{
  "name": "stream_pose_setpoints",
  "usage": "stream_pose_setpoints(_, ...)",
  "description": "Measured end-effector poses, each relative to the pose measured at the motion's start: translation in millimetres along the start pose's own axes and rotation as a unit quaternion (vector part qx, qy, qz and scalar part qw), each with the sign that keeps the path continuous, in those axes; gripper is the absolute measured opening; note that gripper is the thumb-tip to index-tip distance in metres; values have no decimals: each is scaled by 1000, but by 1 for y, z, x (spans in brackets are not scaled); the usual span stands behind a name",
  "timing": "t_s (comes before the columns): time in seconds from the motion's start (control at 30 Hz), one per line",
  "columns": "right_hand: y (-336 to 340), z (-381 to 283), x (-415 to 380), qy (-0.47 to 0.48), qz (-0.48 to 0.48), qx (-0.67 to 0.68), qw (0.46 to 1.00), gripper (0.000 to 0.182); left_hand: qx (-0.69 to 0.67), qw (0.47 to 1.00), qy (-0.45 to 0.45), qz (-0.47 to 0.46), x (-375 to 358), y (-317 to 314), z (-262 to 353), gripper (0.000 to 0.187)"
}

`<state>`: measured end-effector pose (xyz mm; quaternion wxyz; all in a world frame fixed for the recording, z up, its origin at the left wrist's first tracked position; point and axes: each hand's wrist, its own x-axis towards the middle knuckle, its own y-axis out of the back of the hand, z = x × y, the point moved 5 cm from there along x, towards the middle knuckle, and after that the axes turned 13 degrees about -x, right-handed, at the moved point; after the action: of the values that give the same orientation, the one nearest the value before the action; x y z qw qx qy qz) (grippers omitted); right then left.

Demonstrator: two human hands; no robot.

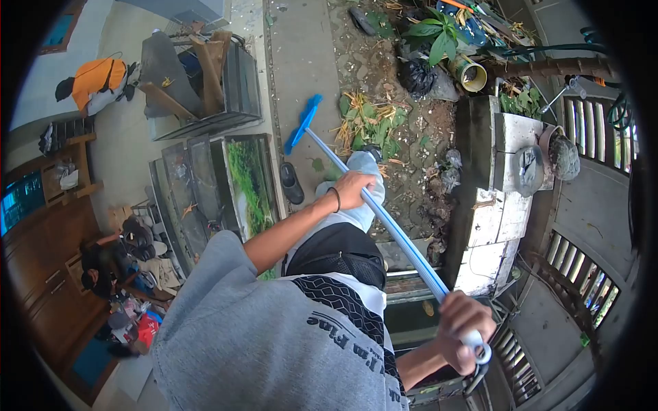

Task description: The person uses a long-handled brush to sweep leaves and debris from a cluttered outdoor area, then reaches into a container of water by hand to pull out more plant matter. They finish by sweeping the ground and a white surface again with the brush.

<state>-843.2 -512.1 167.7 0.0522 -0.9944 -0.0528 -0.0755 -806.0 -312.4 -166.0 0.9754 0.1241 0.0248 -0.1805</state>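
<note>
My left hand (353, 190), with a dark band at the wrist, is wrapped round the middle of a long blue-and-white striped handle. My right hand (466, 327) grips the same handle near its top, where a grey end cap with a hanging loop sticks out. The handle belongs to a broom-like tool (406, 244), slanting across in front of my legs. Its narrow blue crosswise head (303, 125) rests on the concrete path; bristles or a blade cannot be made out. Right of the head lies a heap of green leaves and yellowish stalks (373, 123), touching my foot.
A black slipper (292, 183) lies on the path. Glass tanks (248, 185) with green plants stand at left, below a rack holding boards (205, 75). At right are a white block wall (495, 226), a black plastic bag (418, 77) and a yellowish pot (471, 74).
</note>
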Motion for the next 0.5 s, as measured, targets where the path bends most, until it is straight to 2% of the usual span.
stream_pose_setpoints(0.03,-18,19,3,-1,9,-68,998,22,-4,1000,-3,10,-4,-1,-18,24)
stream_pose_setpoints(0.1,-20,33,-7,-33,20,-83,996,24,77,995,63,17,-14,0,-47,21)
stream_pose_setpoints(0.13,-18,26,-7,-36,8,-96,995,25,75,995,25,66,-13,-9,-43,20)
stream_pose_setpoints(0.2,-24,0,-2,-32,-23,-138,990,27,26,997,-24,70,-2,-20,-16,20)
stream_pose_setpoints(0.3,-44,-35,6,22,-102,-198,975,26,-68,997,-44,6,19,-45,14,19)
stream_pose_setpoints(0.43,-20,-104,14,121,-60,-137,981,23,-62,995,-68,33,14,-49,101,20)
stream_pose_setpoints(0.5,4,-118,13,138,-75,-106,982,21,-76,992,-82,54,2,-44,128,21)
